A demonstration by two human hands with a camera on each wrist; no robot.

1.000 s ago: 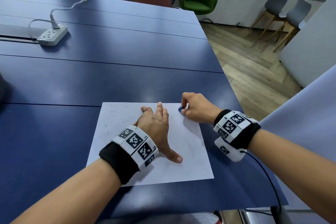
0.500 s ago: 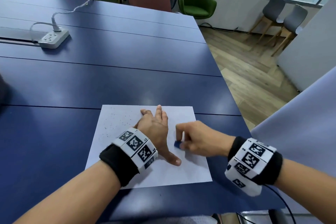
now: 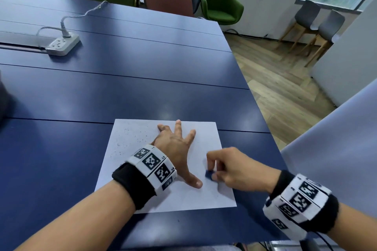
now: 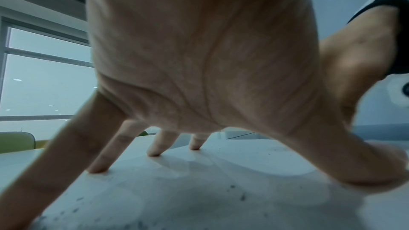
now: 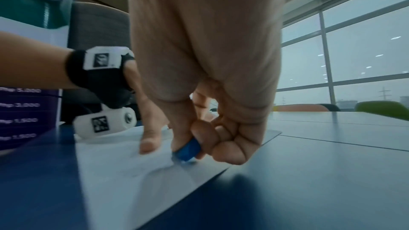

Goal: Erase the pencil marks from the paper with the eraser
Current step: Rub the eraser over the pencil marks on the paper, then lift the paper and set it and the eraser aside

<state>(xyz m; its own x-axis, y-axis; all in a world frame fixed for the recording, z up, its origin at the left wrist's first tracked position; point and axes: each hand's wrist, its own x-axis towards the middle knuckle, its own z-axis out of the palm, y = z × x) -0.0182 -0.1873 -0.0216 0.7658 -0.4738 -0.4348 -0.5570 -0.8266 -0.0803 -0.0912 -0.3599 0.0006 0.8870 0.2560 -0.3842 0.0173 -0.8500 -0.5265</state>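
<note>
A white sheet of paper [image 3: 132, 169] lies on the blue table near its front edge, speckled with dark eraser crumbs on its left half. My left hand [image 3: 177, 149] presses flat on the sheet's middle with fingers spread; the left wrist view shows the fingertips [image 4: 97, 170] and thumb planted on the paper [image 4: 199, 198]. My right hand [image 3: 230, 167] pinches a small blue eraser [image 3: 209, 174] against the paper's right side, just right of the left thumb. In the right wrist view the eraser [image 5: 188, 149] touches the paper [image 5: 124, 172], which ripples slightly there.
A white power strip [image 3: 62, 44] with its cable lies at the table's far left. Colourful chairs [image 3: 220, 0] stand beyond the far edge. The table's right edge [image 3: 265, 120] drops to a wooden floor. A pale cloth surface [image 3: 336, 138] is at the right.
My right hand has drawn the eraser from the paper's far right edge down toward me, ending beside the left thumb. The left hand stays pressed on the sheet, its fingers a little more spread.
</note>
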